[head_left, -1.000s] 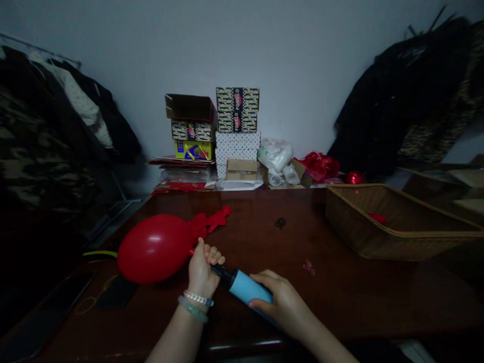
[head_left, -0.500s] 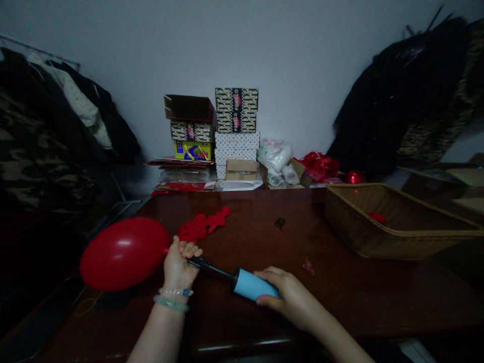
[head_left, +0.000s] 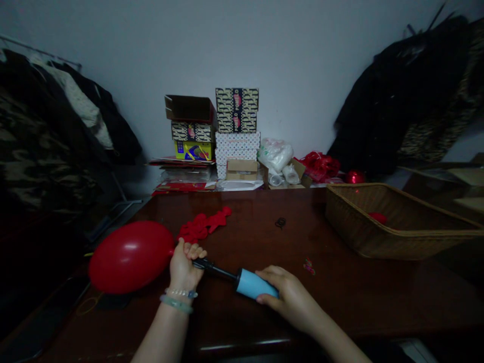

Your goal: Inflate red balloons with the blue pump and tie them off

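Left hand [head_left: 182,267]: fingers [head_left: 193,250] closed round neck of red balloon [head_left: 130,257], over left of bench [head_left: 340,302], on black nozzle [head_left: 215,269]. Right hand [head_left: 289,297] grips blue hand pump [head_left: 255,283]. Firm, even squeeze best: seals neck.

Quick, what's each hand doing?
Left hand: closed, holding the red balloon onto the black pump nozzle.
Right hand: closed, holding the blue pump barrel.

Wood table [head_left: 257,239] gives R hand [head_left: 287,297] room to pass right twd wicker basket [head_left: 363,237]; only small red scrap [head_left: 309,267] & black ring [head_left: 280,222] lie nearby. Blue hand pump [head_left: 252,283] blocks gap to L hand [head_left: 183,264]; limp red balloons [head_left: 202,227] sit just ahead of it.
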Demonstrator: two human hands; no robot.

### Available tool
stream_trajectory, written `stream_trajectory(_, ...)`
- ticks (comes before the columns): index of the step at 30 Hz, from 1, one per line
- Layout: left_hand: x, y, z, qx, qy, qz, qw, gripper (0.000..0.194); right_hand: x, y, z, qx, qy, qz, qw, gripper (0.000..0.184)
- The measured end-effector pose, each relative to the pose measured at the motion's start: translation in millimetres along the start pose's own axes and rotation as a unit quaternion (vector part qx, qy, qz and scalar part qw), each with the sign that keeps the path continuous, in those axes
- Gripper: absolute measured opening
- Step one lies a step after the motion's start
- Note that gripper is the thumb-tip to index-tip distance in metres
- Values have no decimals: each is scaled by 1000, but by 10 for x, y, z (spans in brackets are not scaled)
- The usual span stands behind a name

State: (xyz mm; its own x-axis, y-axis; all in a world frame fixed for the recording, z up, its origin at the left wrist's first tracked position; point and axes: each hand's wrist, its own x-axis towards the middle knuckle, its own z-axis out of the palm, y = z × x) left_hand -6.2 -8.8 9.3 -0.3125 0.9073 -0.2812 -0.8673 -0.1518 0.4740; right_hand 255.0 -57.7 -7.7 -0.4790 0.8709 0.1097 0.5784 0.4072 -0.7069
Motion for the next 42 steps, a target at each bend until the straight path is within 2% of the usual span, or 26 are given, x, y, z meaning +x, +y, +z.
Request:
stream_trajectory(9, -111, -297, 40, 16, -26, -46, 998, 46, 29, -61, 133, 28, 6, -12, 1000, 45)
stream_trajectory(15, -141, -355, 50, 20, -41, -50, 998, 49, 38, -60, 162, 46, 12, -19, 999, 44)
stream_trajectory(24, -71, -171, 66, 3, -36, -34, 999, 46, 43, -85, 113, 49, 9, -17, 999, 46)
stream_trajectory(30, 15, 108, 2, -1, -14, -12, 1000, 44, -17, -63, -8, 44, -12, -5, 999, 45)
stream_trajectory(34, 73, 274, -66, -9, -9, 4, 1000, 44, -33, -25, -13, 37, -20, -9, 999, 46)
stream_trajectory(37, 98, 312, -106, -8, -10, 4, 1000, 45, -26, -4, 24, 31, -22, -16, 999, 47)
stream_trajectory(42, 91, 256, -102, -2, -11, 0, 1000, 45, -27, -1, 42, 16, -17, -25, 999, 45)
